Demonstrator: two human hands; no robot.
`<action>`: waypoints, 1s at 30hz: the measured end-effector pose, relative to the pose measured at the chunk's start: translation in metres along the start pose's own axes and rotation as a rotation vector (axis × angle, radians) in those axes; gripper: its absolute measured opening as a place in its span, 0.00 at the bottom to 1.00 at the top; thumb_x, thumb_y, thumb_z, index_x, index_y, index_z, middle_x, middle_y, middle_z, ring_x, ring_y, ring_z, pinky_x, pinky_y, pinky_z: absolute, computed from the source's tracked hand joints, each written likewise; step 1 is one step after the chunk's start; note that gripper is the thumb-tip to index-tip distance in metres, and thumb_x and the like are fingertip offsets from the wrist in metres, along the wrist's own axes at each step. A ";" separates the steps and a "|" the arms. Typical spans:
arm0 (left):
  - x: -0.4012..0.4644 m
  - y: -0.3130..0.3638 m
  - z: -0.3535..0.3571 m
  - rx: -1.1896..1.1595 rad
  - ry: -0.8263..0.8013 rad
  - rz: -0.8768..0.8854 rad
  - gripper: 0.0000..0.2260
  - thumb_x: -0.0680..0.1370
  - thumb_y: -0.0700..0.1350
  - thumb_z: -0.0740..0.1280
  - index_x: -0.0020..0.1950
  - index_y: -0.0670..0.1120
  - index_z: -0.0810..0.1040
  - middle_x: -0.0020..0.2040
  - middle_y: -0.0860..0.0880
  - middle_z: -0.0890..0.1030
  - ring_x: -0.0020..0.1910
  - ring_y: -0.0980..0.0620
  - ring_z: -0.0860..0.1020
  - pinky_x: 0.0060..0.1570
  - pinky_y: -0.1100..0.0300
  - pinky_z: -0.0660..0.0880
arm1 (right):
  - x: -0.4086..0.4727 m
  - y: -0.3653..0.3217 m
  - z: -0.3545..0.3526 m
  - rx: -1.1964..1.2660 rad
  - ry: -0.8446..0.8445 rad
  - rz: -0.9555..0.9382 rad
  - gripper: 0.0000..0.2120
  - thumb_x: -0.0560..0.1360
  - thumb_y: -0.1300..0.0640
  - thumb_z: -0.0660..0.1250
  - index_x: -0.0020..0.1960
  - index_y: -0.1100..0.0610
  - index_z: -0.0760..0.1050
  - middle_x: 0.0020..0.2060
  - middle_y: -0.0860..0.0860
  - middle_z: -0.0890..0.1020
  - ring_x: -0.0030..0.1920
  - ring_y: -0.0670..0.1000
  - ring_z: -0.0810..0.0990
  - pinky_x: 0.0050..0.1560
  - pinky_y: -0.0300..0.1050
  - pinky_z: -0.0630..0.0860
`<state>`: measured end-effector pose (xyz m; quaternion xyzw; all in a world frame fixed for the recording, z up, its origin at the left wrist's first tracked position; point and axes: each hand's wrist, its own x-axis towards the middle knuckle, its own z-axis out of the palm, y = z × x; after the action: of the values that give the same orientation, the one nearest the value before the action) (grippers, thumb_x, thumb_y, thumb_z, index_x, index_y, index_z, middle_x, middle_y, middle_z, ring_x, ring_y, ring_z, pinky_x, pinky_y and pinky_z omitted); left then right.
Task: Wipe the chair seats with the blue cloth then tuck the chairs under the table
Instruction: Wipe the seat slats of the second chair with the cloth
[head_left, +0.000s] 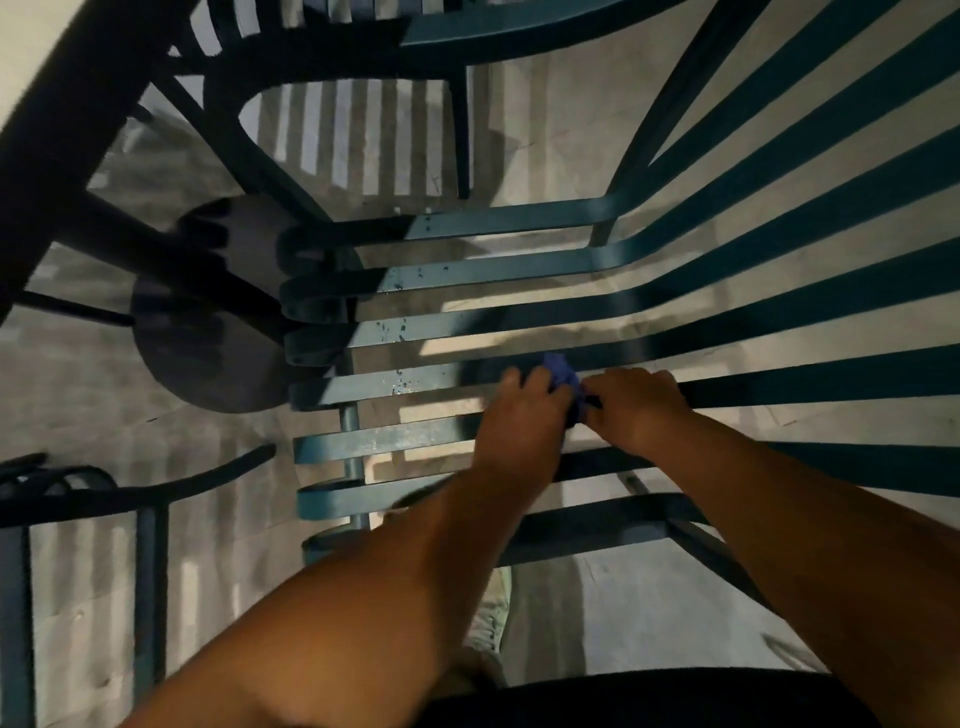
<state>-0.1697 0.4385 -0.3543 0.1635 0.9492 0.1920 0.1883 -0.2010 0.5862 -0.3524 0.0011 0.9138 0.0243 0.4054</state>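
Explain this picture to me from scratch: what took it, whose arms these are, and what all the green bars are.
There is only one picture, taken by a wide-angle camera worn on a person's head, looking down. So the two bare arms coming up from the bottom are that person's own.

The green bars are the flat slats of a metal chair, seen from above; the concrete floor shows between them. A second chair like it stands at the top, and part of a third at the lower left. The dark beam at the upper left looks like a table edge, though I cannot be sure.

The left hand and right hand meet on one seat slat, both gripping a bunched blue cloth between them.
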 end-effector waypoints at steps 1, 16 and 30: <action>0.002 -0.005 0.000 0.021 -0.001 0.032 0.19 0.77 0.45 0.70 0.68 0.51 0.74 0.67 0.46 0.73 0.65 0.41 0.68 0.59 0.49 0.72 | 0.000 -0.001 -0.002 0.006 -0.006 -0.007 0.15 0.84 0.41 0.54 0.60 0.44 0.76 0.56 0.51 0.81 0.56 0.56 0.78 0.59 0.54 0.69; -0.050 -0.154 -0.063 -0.028 0.338 -0.378 0.06 0.77 0.44 0.69 0.52 0.50 0.83 0.49 0.48 0.80 0.51 0.50 0.76 0.52 0.54 0.73 | 0.006 0.000 -0.020 0.193 0.335 -0.150 0.20 0.80 0.41 0.63 0.69 0.47 0.72 0.65 0.52 0.76 0.65 0.57 0.73 0.63 0.54 0.72; 0.026 -0.070 -0.036 -0.027 0.070 -0.132 0.16 0.77 0.38 0.65 0.63 0.51 0.78 0.63 0.47 0.74 0.61 0.45 0.71 0.60 0.52 0.70 | 0.068 0.022 -0.034 0.234 -0.104 -0.332 0.10 0.79 0.35 0.59 0.49 0.41 0.69 0.42 0.45 0.76 0.43 0.49 0.76 0.42 0.46 0.71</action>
<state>-0.2245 0.3764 -0.3606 0.0910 0.9612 0.1976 0.1697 -0.2726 0.6078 -0.3793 -0.1012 0.8758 -0.1494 0.4477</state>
